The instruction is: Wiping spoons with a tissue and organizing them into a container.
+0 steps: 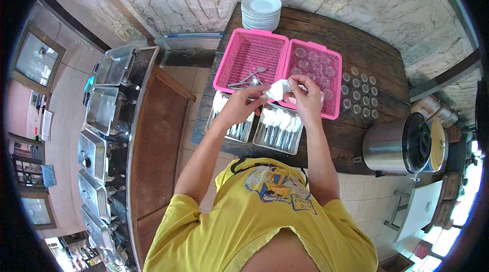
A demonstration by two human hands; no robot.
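Note:
Both hands meet above the front of two pink plastic baskets. My left hand (244, 104) and my right hand (308, 99) grip a crumpled white paper napkin (278, 89) between their fingertips. Whether cutlery is inside it cannot be seen. Under the hands, the left pink basket (250, 42) holds a few loose metal spoons (248, 78). Below my wrists are two metal trays: the right tray (277, 147) and the left tray (209, 121), partly hidden by my left hand and forearm. Cutlery with white napkins around one end (282, 125) lies in rows in the right tray.
The right pink basket (336, 81) holds upturned glasses, with more glasses (361, 94) beside it on the dark wooden table (366, 44). White plates (261, 10) are stacked behind. A large metal pot (384, 146) stands right; chafing dishes (93, 153) line a left counter.

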